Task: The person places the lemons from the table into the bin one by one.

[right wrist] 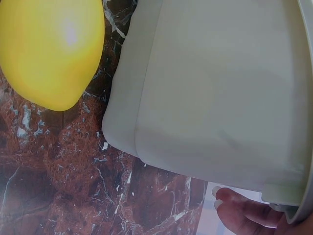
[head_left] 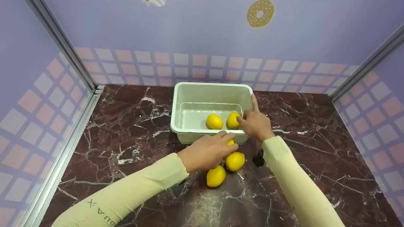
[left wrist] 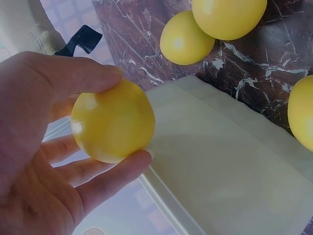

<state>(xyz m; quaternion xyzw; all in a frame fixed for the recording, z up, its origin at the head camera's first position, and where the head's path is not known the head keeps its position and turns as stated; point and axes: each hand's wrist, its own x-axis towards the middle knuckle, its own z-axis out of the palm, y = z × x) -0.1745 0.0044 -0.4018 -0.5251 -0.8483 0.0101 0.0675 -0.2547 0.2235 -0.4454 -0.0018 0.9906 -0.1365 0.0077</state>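
My left hand [head_left: 206,153] holds a yellow lemon [left wrist: 115,122] between thumb and fingers, just outside the front wall of a white plastic bin [head_left: 202,130]. At the bin's right side my right hand [head_left: 257,124] grips the rim, thumb inside and fingers outside; its fingertips [right wrist: 227,200] show below the rim in the right wrist view. Two lemons lie in the bin: one lemon [head_left: 214,121] in the open, another lemon [head_left: 233,120] partly behind the right thumb. In front, a lemon [head_left: 235,161] and another lemon [head_left: 216,176] lie on the table.
The dark red marble-patterned table [head_left: 132,126] carries the bin near its back edge. Purple walls [head_left: 205,34] with pink and white squares enclose it at the back and sides. In the left wrist view, a further lemon [left wrist: 303,112] shows at the right edge.
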